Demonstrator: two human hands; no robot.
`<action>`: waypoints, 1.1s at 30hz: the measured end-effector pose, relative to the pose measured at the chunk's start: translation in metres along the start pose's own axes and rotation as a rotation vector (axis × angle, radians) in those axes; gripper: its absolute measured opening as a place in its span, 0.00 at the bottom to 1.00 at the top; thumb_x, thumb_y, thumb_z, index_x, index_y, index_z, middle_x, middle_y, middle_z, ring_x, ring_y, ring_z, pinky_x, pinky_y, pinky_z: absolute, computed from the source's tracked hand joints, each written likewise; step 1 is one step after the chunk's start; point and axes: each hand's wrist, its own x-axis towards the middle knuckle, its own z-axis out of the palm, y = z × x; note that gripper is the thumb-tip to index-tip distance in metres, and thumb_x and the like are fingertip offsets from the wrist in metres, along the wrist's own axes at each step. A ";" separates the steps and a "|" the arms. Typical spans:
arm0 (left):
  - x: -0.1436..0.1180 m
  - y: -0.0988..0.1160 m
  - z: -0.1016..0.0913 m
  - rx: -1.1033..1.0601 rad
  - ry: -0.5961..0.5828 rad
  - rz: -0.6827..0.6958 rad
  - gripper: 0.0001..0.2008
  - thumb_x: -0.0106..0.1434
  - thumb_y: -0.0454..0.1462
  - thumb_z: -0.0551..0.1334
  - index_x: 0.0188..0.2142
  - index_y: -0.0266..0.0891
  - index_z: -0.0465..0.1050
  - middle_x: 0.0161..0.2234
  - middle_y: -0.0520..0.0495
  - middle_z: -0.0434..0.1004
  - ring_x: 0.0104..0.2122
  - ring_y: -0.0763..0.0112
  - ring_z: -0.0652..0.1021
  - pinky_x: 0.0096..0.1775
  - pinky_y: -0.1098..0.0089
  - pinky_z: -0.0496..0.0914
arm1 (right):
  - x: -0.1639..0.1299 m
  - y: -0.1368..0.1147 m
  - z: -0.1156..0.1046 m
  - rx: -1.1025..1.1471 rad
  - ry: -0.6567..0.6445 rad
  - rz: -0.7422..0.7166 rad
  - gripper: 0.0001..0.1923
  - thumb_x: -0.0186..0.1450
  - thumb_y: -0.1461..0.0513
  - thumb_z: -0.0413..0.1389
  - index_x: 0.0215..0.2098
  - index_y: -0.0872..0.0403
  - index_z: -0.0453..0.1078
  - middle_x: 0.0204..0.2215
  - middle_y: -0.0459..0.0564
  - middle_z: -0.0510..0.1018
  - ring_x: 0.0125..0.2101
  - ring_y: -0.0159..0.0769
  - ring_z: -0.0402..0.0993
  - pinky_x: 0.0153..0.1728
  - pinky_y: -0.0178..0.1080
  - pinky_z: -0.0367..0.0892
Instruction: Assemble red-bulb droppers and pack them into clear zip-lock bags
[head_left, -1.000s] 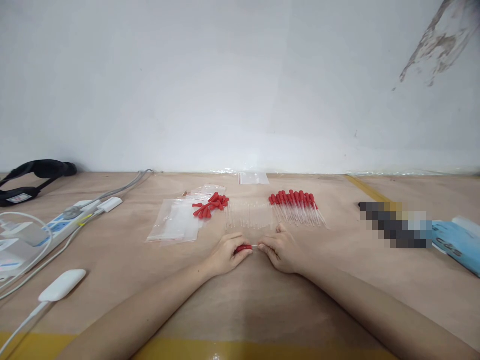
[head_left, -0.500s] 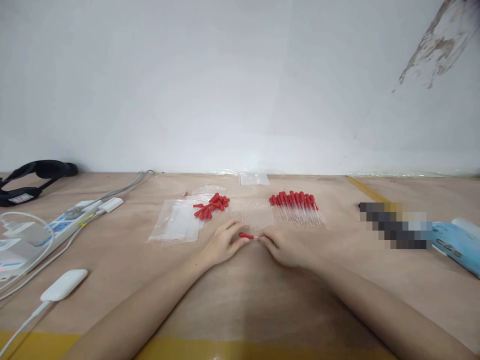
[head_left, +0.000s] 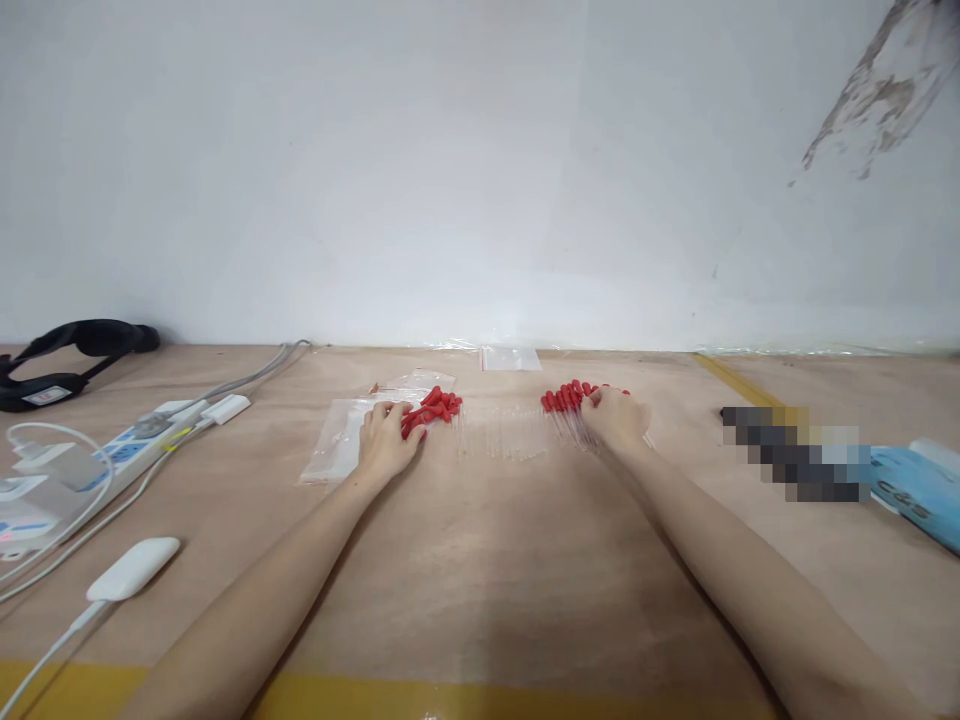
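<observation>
My left hand (head_left: 385, 440) is over a small heap of red rubber bulbs (head_left: 442, 402). Its fingers are spread, with the thumb and fingertips touching bulbs at the heap's near left side. My right hand (head_left: 619, 418) is curled over a row of glass droppers (head_left: 570, 402) with red bulbs on top. It covers the right part of that row, and its palm hides whatever is between the fingers. Between the two groups lies a row of bare clear glass tubes (head_left: 502, 435), hard to see against the table.
Clear plastic zip bags (head_left: 330, 445) lie beneath and beside my left hand; another small bag (head_left: 511, 359) is by the wall. At left are a power strip (head_left: 124, 455), a white charger (head_left: 133, 568) and a black strap-like object (head_left: 82, 345). A blue packet (head_left: 915, 490) lies far right.
My hands have separated from the middle, where they held one red-bulbed dropper. The left went up-left to the loose bulbs, the right up-right onto the dropper row. That dropper is no longer visible separately.
</observation>
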 end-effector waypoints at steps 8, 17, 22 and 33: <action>0.003 -0.004 0.003 -0.099 -0.081 0.031 0.10 0.58 0.40 0.54 0.33 0.39 0.71 0.34 0.44 0.69 0.38 0.62 0.71 0.42 0.65 0.64 | -0.016 -0.012 0.001 -0.136 0.071 -0.157 0.19 0.59 0.54 0.45 0.35 0.59 0.70 0.29 0.59 0.75 0.35 0.47 0.70 0.39 0.46 0.51; 0.005 -0.004 -0.002 -0.098 -0.111 -0.047 0.11 0.57 0.42 0.55 0.33 0.38 0.70 0.35 0.44 0.72 0.36 0.61 0.72 0.39 0.66 0.65 | -0.044 -0.046 0.005 -0.115 -0.211 -0.267 0.14 0.58 0.58 0.48 0.31 0.58 0.72 0.32 0.59 0.76 0.36 0.46 0.71 0.38 0.45 0.55; 0.009 -0.009 -0.001 -0.125 -0.148 -0.087 0.09 0.59 0.35 0.51 0.33 0.39 0.69 0.33 0.46 0.75 0.34 0.63 0.74 0.36 0.68 0.65 | -0.041 -0.051 0.007 -0.111 -0.262 -0.252 0.13 0.58 0.61 0.47 0.30 0.58 0.72 0.31 0.61 0.77 0.34 0.46 0.72 0.36 0.45 0.57; 0.009 -0.006 -0.002 -0.226 0.053 -0.143 0.11 0.56 0.35 0.55 0.40 0.39 0.63 0.34 0.47 0.71 0.32 0.66 0.73 0.34 0.68 0.66 | -0.049 -0.046 -0.001 0.012 -0.165 -0.350 0.14 0.63 0.58 0.43 0.33 0.58 0.66 0.30 0.59 0.75 0.33 0.45 0.72 0.33 0.42 0.57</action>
